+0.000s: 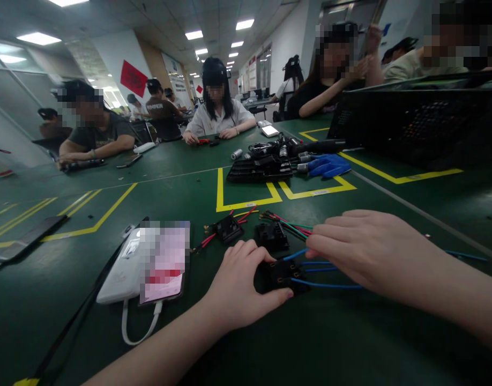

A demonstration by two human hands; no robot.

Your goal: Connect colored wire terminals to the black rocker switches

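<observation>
My left hand point(246, 279) grips a black plastic connector block point(287, 272) from its left side, thumb at the near edge and fingers at the far edge. Several blue wires point(326, 285) run out of the block to the right. Over them is my right hand point(358, 244), its fingertips pinched on a blue wire point(296, 255) close to the block. Just beyond lies a second black block point(271, 236), with red and green wires point(292, 225) near it. A third black block point(229, 229) with red and yellow wires sits to its left.
A white power bank point(125, 268) and a phone point(165, 284) lie left, joined by a white cable point(139, 340). Farther back are a pile of black parts point(262, 166), blue gloves point(328, 166) and a large black case point(415, 118). Several people sit around the green table point(173, 187).
</observation>
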